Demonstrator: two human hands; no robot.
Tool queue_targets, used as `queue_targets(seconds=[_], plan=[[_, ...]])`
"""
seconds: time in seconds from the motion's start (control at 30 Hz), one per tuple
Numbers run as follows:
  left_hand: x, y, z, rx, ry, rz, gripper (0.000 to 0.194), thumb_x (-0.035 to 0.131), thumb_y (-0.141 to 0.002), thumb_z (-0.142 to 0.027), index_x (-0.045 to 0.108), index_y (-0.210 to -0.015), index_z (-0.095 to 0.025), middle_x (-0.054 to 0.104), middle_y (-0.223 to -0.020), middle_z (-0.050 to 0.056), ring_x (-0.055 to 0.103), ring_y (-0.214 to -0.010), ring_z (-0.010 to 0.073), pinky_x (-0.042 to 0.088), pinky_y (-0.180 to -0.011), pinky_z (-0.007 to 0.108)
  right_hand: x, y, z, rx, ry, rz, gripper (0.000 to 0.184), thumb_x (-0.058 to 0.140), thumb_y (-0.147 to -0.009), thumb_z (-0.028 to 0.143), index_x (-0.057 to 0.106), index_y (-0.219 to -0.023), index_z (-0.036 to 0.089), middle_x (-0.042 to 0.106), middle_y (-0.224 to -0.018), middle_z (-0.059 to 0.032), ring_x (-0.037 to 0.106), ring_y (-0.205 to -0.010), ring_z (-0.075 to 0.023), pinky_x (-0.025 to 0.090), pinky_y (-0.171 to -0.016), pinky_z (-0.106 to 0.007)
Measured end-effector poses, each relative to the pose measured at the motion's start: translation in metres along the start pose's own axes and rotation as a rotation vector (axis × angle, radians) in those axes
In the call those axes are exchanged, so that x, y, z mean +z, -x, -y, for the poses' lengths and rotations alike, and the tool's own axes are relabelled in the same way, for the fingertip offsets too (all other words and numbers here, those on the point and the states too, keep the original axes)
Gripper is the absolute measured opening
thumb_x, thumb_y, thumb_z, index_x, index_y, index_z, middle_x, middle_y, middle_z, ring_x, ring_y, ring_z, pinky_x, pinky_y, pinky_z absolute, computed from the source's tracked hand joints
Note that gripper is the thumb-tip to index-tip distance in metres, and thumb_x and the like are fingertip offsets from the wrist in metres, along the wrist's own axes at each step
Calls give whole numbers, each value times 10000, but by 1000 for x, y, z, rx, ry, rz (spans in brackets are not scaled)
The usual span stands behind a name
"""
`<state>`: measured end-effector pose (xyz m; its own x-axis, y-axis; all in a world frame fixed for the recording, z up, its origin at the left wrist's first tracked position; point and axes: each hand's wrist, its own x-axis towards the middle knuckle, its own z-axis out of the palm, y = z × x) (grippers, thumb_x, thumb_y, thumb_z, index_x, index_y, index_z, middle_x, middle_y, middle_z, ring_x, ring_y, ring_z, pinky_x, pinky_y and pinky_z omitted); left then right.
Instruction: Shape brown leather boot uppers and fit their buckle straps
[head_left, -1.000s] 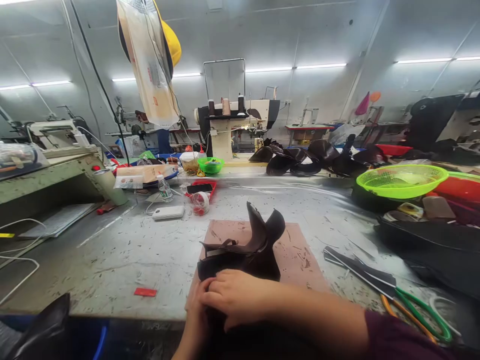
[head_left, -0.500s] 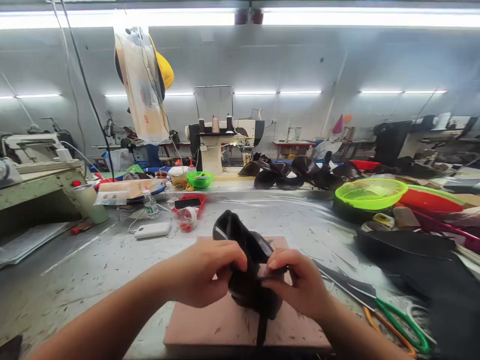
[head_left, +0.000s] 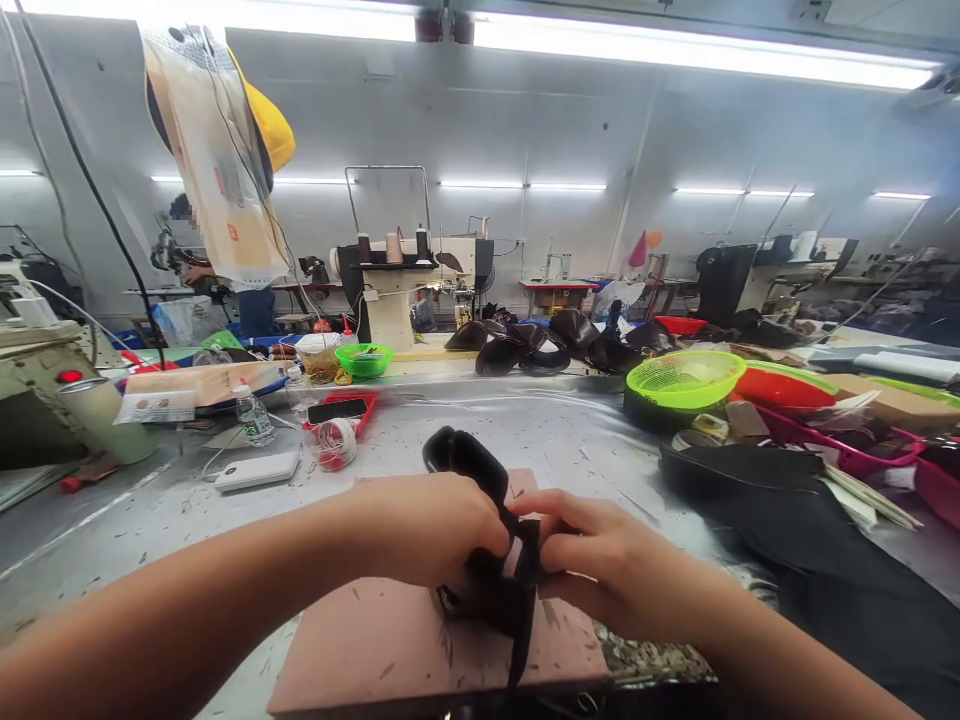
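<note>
A folded black leather piece (head_left: 480, 465) stands over a pink board (head_left: 367, 640), its upper part curved like an open loop. My left hand (head_left: 439, 530) is closed on its left side, with the fingertips tucked into the leather and partly hidden. On the other side my right hand (head_left: 600, 560) pinches the edge, thumb and fingers close to the left fingertips. Between the hands a small pinkish patch shows through the leather. A narrow black strip (head_left: 520, 640) hangs from the piece down onto the board.
Left of the board lie a white power bank (head_left: 257, 471), a small bottle (head_left: 255, 415) and a red tray (head_left: 352, 408) holding a phone. Black sheet material (head_left: 780, 510) and a lime green basket (head_left: 682, 380) are at right. A sewing machine (head_left: 405, 285) stands behind.
The view has swung right. My left hand has turned over the leather piece, and my right hand has shifted its pinch along the edge. The green-and-orange-handled scissors are out of sight now.
</note>
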<state>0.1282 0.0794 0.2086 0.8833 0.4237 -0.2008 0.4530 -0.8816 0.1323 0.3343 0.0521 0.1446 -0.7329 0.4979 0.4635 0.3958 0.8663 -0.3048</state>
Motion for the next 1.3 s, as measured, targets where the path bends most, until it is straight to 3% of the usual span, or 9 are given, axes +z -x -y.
queue_targets(seconds=[0.17, 0.3, 0.4, 0.57, 0.77, 0.9, 1.2, 1.3], plan=[[5, 1, 2, -64, 50, -64, 117, 566, -721, -90, 578, -651, -183, 601, -755, 10, 561, -743, 162, 405, -623, 215, -1, -6, -4, 13, -67, 83, 86, 513, -804, 179, 588, -795, 220, 496, -1195, -88, 553, -963, -190, 483, -771, -310], [10, 4, 0, -110, 98, -85, 129, 533, -744, -101, 604, -696, -197, 620, -819, -1, 570, -754, 143, 405, -647, 197, -1, -16, -4, 73, -70, 135, 51, 531, -797, 198, 564, -759, 206, 547, -986, -57, 564, -751, -142, 472, -661, -265], [11, 7, -2, -229, 60, -69, 127, 517, -747, -140, 622, -739, -211, 623, -774, 4, 568, -702, 148, 396, -615, 209, -1, -20, -2, 91, -41, 196, 39, 522, -813, 205, 546, -781, 207, 561, -935, -34, 551, -723, -134, 447, -629, -248], [14, 12, -1, -470, 35, -162, 174, 478, -758, -191, 624, -846, -226, 613, -687, 4, 541, -624, 152, 349, -546, 216, 4, -24, 1, 92, 34, 59, 100, 505, -833, 225, 492, -738, 196, 561, -830, -31, 536, -734, -154, 425, -627, -261], [17, 24, 1, -426, 195, -245, 243, 409, -728, -124, 635, -759, -207, 592, -641, -20, 486, -586, 113, 322, -535, 194, 12, -31, 5, 173, 130, -5, 87, 496, -833, 208, 465, -753, 195, 560, -792, -31, 537, -683, -163, 419, -592, -276], [12, 32, -2, -411, 223, -246, 223, 393, -630, -103, 595, -683, -179, 523, -564, -24, 430, -537, 108, 298, -499, 198, 13, -34, 9, 213, 122, 9, 81, 442, -849, 162, 454, -774, 188, 566, -825, -41, 547, -707, -166, 428, -616, -290], [24, 29, -2, -489, 213, -309, 163, 541, -676, -271, 644, -786, -211, 631, -655, -2, 529, -599, 142, 351, -554, 216, 22, -35, 8, 243, 157, -79, 138, 413, -862, 202, 443, -728, 186, 535, -747, -26, 504, -648, -160, 394, -571, -280], [30, 24, 2, -515, 245, -390, 162, 575, -703, -341, 650, -759, -208, 634, -646, -8, 530, -606, 139, 348, -555, 214, 24, -34, 9, 239, 152, -147, 156, 417, -847, 203, 444, -695, 186, 522, -710, -24, 478, -609, -151, 375, -545, -273]])
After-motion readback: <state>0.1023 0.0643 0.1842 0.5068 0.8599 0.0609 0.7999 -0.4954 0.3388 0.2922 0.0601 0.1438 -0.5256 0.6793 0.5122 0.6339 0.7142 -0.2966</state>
